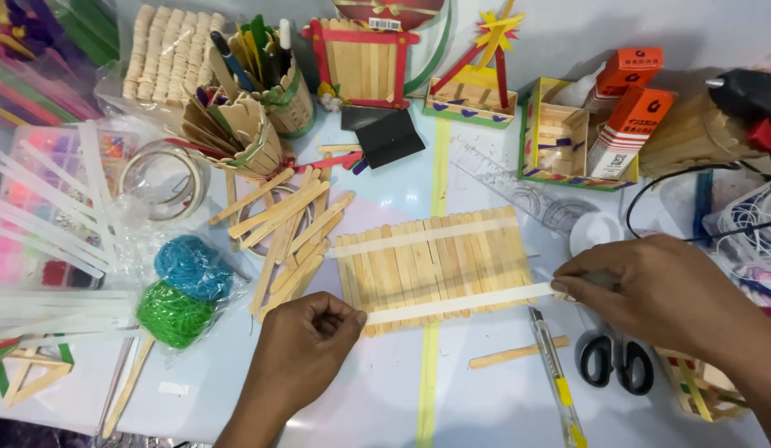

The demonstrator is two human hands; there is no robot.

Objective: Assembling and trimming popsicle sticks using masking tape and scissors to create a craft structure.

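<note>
A flat panel of wooden craft sticks (435,261) laid side by side rests on the white table (485,406). One strip of clear tape (427,237) crosses its upper part. A second tape strip (456,303) is stretched across its lower part. My left hand (307,353) pinches the strip's left end at the panel's lower left corner. My right hand (651,290) pinches the right end, just past the panel's right edge.
Loose craft sticks (290,228) lie left of the panel, with blue and green yarn (182,290) and a tape roll (164,178) beyond. A utility knife (556,377), a single stick (518,354) and scissors (615,361) lie below my right hand. Stick models, a ruler and a glue gun (755,104) line the back.
</note>
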